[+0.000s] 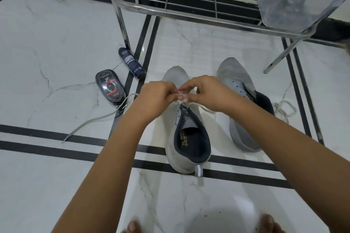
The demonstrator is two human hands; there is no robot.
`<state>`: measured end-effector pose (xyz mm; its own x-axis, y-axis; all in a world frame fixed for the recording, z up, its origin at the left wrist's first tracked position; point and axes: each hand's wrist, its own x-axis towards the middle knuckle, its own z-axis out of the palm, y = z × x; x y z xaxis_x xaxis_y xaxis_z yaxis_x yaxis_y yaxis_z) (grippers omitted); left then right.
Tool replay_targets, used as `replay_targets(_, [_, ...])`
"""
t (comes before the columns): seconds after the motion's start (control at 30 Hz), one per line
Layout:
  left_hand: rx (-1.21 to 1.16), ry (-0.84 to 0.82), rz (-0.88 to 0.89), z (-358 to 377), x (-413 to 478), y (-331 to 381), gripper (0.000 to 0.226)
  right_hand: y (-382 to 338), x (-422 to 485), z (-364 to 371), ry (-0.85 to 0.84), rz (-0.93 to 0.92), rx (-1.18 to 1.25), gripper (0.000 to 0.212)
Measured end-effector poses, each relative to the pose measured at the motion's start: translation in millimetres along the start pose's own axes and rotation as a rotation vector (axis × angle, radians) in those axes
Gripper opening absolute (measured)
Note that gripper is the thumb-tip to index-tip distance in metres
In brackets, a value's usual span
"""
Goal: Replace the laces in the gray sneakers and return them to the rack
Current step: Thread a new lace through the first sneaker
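Lacing was in progress on the near sneaker (181, 138). It sat on the floor with its toe toward the rack (189, 13) and its heel across the black double stripe.

- **Grip:** left hand (157, 96) and right hand (202, 92) met over the toe-end eyelets. Both grips were narrow, fingertips pinching the white lace (106, 116). The fingers hid which eyelet the tip was at.
- **Lace tails:** one tail ran off left across the floor, ending close to the polish pack (110, 86). The other crossed under the right wrist.
- **Second sneaker:** the second sneaker (236, 85) lay just right of the first, tipped a little outward, with bare eyelets. Its lace (284, 108) sat in a loose heap on the floor by the heel.
- **Also there:** a spray can (132, 62) lay by the rack's left leg, and a plastic bag (282, 0) sat at the rack's right end.

My read is that only the lowest row or so was done, so the task was at an early stage.

To do this step well:
- Even up the two tails before going higher; the left one looked long.
- Keep the lace flat, with no twist at the crossover.
- Pinch close to the aglet so the tip doesn't buckle at the hole.
- Feed from the same side each row, and snug each row before the next.
- Steady the upper with spare fingers, since the shoe would likely slide on the smooth floor.

The main risk is a skipped eyelet under the fingers, so check each row.
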<state>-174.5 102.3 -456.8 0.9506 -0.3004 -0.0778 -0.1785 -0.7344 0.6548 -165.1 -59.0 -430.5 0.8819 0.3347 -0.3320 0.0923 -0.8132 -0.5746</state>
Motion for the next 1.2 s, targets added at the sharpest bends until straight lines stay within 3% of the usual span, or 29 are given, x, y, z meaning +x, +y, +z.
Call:
replay_targets(0.1, [-0.343, 0.083, -0.132, 1, -2, -2, 0.015, 3, -1, 3, 0.057, -0.012, 0.189, 0.017])
replay_targets(0.2, [-0.567, 0.12, -0.207, 4, -8, -3, 0.015, 7, -2, 6, 0.081, -0.016, 0.299, 0.014])
replay_targets(0.43, [-0.709, 0.161, -0.257, 18, -17, -1, 0.012, 5, -2, 11, 0.143, 0.027, 0.361, 0.013])
replay_targets(0.63, [-0.434, 0.188, -0.377, 59, -52, 11, 0.043, 16, -5, 16, 0.1, 0.161, 0.252, 0.013])
replay_targets(0.7, [-0.411, 0.248, -0.37, 68, -58, 12, 0.035, 18, -6, 20, 0.104, 0.194, 0.29, 0.012])
replay_targets(0.9, [-0.842, 0.405, -0.612, 70, -58, 13, 0.01, 21, -10, 27, 0.125, 0.252, 0.289, 0.006])
replay_targets(1.2, [-0.981, 0.43, -0.638, 69, -56, 7, 0.02, 8, -8, 40, 0.176, 0.237, 0.262, 0.002])
